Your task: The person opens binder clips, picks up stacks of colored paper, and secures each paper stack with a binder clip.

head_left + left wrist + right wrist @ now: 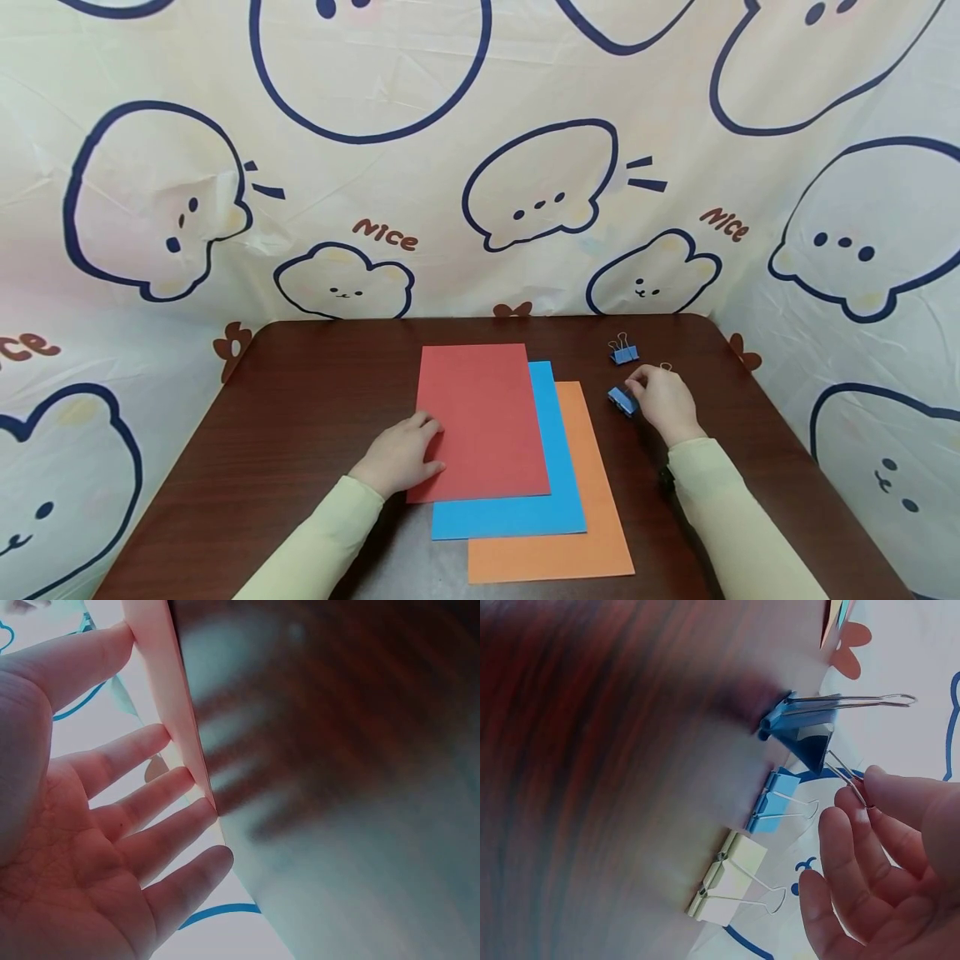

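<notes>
A red sheet (480,417) lies on top of a blue sheet (510,518) and an orange sheet (555,558), each offset to the lower right. Along the red sheet's left edge, my left hand (401,454) touches it with fingertips and thumb; the left wrist view shows those fingers (150,832) extended. Right of the sheets, my right hand (663,402) pinches a wire handle of a blue binder clip (622,402) between thumb and fingertips. That clip (806,731) appears close to the tabletop in the right wrist view.
A second blue binder clip (624,355) stands farther back on the dark wooden table (315,400). Beside it is a pale yellow binder clip (731,881), mostly hidden behind my right hand in the head view. A patterned cloth (435,183) hangs around the table.
</notes>
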Demonstrator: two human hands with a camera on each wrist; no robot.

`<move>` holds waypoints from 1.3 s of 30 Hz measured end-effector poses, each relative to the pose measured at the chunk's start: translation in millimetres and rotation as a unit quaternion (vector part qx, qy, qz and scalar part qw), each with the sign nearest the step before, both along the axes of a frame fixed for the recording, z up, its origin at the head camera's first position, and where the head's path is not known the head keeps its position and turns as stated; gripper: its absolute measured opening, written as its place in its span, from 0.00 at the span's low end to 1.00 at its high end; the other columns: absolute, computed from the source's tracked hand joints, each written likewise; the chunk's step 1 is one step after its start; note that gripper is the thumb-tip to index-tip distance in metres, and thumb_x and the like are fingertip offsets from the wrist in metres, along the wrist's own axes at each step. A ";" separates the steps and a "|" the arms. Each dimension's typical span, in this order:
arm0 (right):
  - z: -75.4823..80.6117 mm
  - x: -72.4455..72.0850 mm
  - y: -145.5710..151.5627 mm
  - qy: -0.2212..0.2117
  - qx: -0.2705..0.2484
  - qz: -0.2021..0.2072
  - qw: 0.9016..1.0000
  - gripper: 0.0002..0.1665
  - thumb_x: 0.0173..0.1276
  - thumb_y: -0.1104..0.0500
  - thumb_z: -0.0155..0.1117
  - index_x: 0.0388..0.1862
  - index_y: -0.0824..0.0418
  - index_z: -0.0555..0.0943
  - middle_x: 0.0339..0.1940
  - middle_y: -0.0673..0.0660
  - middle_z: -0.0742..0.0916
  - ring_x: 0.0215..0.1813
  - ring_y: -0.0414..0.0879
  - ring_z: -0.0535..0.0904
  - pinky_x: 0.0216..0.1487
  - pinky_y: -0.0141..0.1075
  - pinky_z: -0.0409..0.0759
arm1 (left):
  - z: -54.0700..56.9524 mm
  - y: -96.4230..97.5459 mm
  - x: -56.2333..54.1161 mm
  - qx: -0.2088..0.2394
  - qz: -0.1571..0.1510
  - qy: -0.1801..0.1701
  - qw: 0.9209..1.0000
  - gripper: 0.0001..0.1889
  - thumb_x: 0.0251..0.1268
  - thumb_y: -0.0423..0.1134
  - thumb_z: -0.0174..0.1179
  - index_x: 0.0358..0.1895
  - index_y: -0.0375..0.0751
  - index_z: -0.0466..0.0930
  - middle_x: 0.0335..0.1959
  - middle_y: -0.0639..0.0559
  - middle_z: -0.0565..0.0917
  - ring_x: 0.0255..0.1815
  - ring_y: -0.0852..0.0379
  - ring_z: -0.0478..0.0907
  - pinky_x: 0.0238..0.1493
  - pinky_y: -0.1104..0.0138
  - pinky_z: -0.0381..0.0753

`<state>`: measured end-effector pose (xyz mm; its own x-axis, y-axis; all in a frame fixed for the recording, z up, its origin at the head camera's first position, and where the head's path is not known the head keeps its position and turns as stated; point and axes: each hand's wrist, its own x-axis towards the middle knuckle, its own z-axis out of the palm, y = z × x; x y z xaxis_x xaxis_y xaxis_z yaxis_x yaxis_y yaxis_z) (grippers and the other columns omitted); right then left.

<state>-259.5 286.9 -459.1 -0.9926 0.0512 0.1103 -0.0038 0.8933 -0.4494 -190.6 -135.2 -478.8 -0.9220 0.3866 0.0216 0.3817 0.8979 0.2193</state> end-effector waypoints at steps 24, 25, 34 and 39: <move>-5.2 1.0 3.3 -0.029 -0.012 -0.016 0.999 0.16 0.77 0.57 0.62 0.46 0.71 0.86 0.35 0.63 0.89 0.32 0.51 0.81 0.34 0.43 0.78 | -3.5 -0.6 -0.7 0.001 -0.001 0.002 1.000 0.30 0.58 0.49 0.77 0.59 0.37 0.80 0.57 0.42 0.80 0.54 0.44 0.83 0.57 0.52 0.85; -5.2 1.3 3.9 -0.030 -0.013 -0.017 0.999 0.16 0.77 0.57 0.62 0.46 0.71 0.86 0.35 0.64 0.89 0.32 0.51 0.81 0.34 0.44 0.78 | -3.5 -0.5 -0.6 0.002 -0.001 0.002 1.000 0.30 0.57 0.49 0.77 0.59 0.37 0.80 0.57 0.42 0.80 0.54 0.44 0.83 0.57 0.52 0.85; -3.8 4.1 7.0 -0.042 -0.021 -0.016 0.999 0.19 0.80 0.59 0.56 0.52 0.74 0.84 0.43 0.69 0.88 0.34 0.53 0.80 0.36 0.45 0.78 | -3.6 -0.5 -0.5 -0.003 -0.003 0.000 1.000 0.30 0.59 0.49 0.76 0.60 0.37 0.80 0.57 0.42 0.80 0.53 0.45 0.83 0.57 0.52 0.85; -4.2 2.9 9.0 -0.052 -0.029 -0.015 0.998 0.22 0.81 0.56 0.55 0.53 0.75 0.82 0.38 0.67 0.88 0.33 0.52 0.79 0.34 0.43 0.77 | -2.3 -0.4 0.0 -0.001 -0.004 -0.002 1.000 0.30 0.59 0.49 0.76 0.60 0.37 0.80 0.57 0.42 0.80 0.54 0.45 0.83 0.58 0.52 0.84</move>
